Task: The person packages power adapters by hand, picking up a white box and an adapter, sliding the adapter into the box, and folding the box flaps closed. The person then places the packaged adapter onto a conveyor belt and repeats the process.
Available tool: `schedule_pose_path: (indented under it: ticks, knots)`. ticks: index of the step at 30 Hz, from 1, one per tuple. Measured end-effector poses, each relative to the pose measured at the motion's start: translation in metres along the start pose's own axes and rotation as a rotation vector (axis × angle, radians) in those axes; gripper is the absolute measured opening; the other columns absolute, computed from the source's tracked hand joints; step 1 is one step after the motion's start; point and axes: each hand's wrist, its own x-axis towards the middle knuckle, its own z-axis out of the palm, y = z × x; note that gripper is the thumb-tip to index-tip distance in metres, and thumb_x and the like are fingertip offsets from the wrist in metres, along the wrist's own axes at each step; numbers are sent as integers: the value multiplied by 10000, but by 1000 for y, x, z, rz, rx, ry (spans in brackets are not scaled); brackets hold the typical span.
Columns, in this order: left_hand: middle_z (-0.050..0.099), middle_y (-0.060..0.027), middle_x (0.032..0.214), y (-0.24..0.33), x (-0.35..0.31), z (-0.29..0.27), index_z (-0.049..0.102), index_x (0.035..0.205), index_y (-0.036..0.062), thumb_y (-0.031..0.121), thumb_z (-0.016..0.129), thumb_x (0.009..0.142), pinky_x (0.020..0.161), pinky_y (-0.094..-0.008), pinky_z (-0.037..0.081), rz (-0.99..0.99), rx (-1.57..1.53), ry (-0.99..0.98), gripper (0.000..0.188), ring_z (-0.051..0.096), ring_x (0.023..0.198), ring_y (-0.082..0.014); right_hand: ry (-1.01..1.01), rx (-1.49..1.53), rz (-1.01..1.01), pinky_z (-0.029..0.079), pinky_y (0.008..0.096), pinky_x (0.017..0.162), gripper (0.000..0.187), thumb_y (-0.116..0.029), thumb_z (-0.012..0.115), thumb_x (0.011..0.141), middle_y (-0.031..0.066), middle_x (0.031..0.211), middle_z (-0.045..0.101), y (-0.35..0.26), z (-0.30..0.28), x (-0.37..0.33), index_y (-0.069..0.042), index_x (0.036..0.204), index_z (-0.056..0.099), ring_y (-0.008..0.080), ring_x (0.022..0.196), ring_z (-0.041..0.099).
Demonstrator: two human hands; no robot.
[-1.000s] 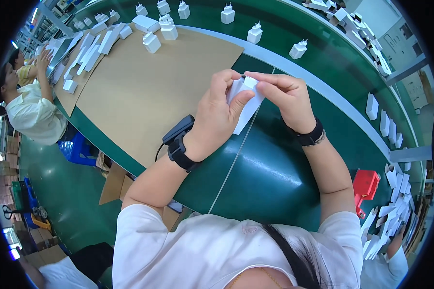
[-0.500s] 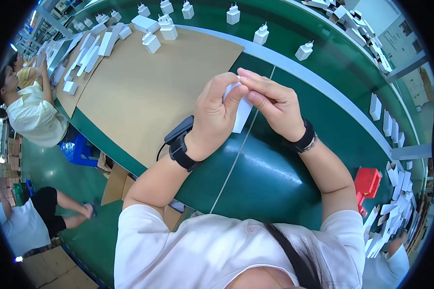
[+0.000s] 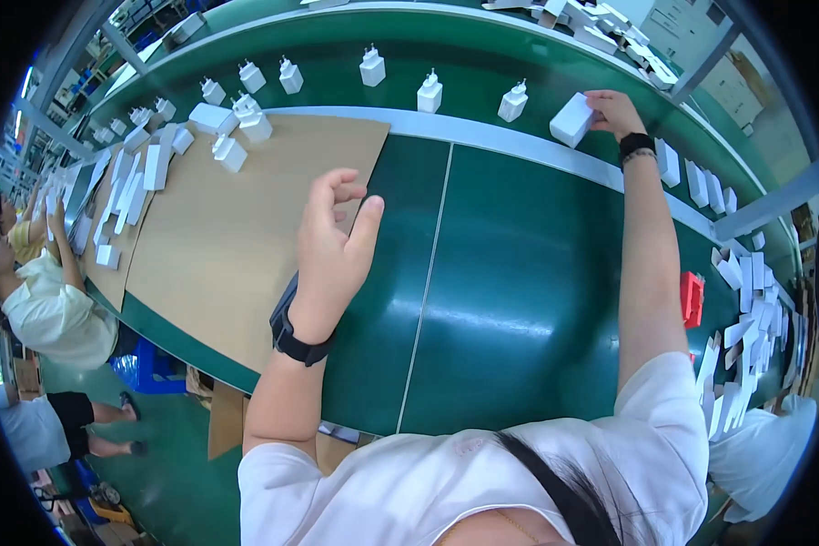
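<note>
At the far right my outstretched right hand (image 3: 617, 116) grips one end of a small white box (image 3: 571, 119). It holds the box at the green conveyor belt (image 3: 469, 86), just past the pale rail. My left hand (image 3: 335, 241) hovers near the right edge of a brown cardboard sheet (image 3: 218, 237), its fingers apart and loosely curled around nothing. On the belt, left of the held box, several white plug chargers stand with their prongs up, the nearest charger (image 3: 512, 102) among them. Several white boxes (image 3: 667, 162) line up to the right of my right hand.
White boxes (image 3: 156, 166) and two chargers (image 3: 229, 153) rest on the cardboard's far left. A red object (image 3: 692, 298) sits right of my right forearm, beside a heap of white cartons (image 3: 751, 318). Co-workers (image 3: 55, 309) are at the left; another person (image 3: 764, 455) is at lower right.
My hands were together around a white carton over the table. Now they have parted: the right has carried a white box far right to the belt, the left has drawn back left and opened.
</note>
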Motion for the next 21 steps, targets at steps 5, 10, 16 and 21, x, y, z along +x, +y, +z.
schedule_pose_path:
  ticks: [5, 10, 16, 21]
  knots:
    - [570, -135, 1030, -18, 4, 22, 504, 1124, 13, 193, 628, 827, 841, -342, 425, 63, 92, -32, 369, 557, 957, -254, 259, -41, -152, 396, 383, 969, 602, -296, 622, 824, 147, 1292, 491, 43, -56, 36, -57, 1334, 409, 290, 1161, 489]
    - [544, -119, 1088, -68, 8, -14, 454, 1196, 27, 157, 604, 849, 825, -312, 435, -111, 204, 22, 399, 538, 970, -198, -71, -365, -305, 546, 397, 636, 585, -272, 649, 759, 158, 1054, 624, -125, -56, -6, -110, 1292, 470, 301, 919, 617]
    - [553, -96, 1049, -45, 16, 5, 439, 1209, 36, 121, 561, 889, 805, -278, 440, -24, 29, -116, 353, 542, 937, -170, 418, -1069, -183, 473, 343, 836, 649, -404, 677, 726, 188, 1093, 612, -84, -288, -268, -67, 1253, 503, 266, 955, 606]
    - [574, -100, 966, 27, -1, 25, 439, 1188, 18, 73, 490, 914, 736, -239, 448, -45, -296, -491, 284, 559, 837, -133, 728, -832, 580, 417, 579, 888, 794, -576, 575, 786, 155, 1385, 378, 71, -401, -490, -239, 1424, 244, 331, 1244, 399]
